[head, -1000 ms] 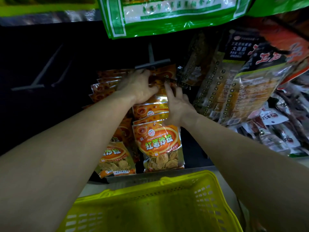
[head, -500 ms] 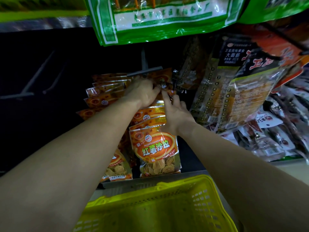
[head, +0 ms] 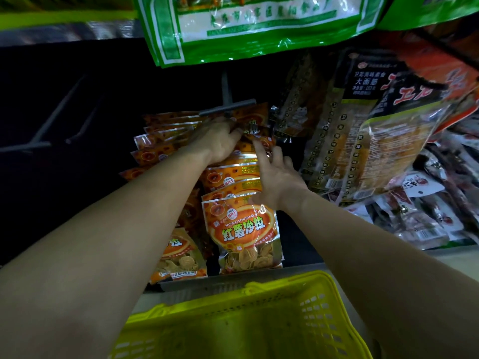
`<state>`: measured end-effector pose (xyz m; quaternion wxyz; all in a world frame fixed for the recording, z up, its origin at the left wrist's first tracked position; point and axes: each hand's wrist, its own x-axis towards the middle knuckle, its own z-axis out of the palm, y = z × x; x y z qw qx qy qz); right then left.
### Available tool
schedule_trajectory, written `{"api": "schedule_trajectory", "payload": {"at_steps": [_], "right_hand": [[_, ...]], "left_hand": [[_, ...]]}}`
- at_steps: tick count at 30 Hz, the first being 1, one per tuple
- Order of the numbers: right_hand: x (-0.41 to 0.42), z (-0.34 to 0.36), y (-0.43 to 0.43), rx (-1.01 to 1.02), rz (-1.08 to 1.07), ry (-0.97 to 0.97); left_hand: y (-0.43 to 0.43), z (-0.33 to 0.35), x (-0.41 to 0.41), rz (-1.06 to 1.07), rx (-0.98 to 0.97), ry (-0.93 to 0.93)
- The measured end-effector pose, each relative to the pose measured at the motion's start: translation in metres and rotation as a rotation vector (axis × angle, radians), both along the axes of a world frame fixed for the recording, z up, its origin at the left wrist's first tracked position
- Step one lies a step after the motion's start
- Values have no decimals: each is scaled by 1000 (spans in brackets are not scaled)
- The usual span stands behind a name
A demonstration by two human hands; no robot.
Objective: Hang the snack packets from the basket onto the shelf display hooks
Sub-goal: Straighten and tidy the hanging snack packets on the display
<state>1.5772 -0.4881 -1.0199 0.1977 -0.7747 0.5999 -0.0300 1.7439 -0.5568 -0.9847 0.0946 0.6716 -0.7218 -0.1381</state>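
The light is dim throughout. A dark back panel (head: pixel 77 203) fills the left side behind the display, with a yellow-green strip (head: pixel 64 18) and a silvery band (head: pixel 64 33) running above it. A grey metal ledge (head: pixel 233 282) crosses below, and a pale surface (head: pixel 457 257) shows at the lower right.

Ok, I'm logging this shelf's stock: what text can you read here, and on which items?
"HONGSHUSHALA" and "红薯沙拉": front orange packet.
"FOOD": round badge on that packet.
"大面筋" and red "卫龙": black packet at right.
Green bag overhead: print blurred, unreadable.
Other small print: too small to read.
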Motion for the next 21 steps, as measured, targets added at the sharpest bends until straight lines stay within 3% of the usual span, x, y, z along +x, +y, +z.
{"api": "schedule_trajectory", "payload": {"at_steps": [9,21], "right_hand": [[0,0,1,11,5,-5],[0,-1,-1,16,-2,-20]], "left_hand": [[10,2,13,76,-13,-41],[25,-3,15,13,-67,-120]]}}
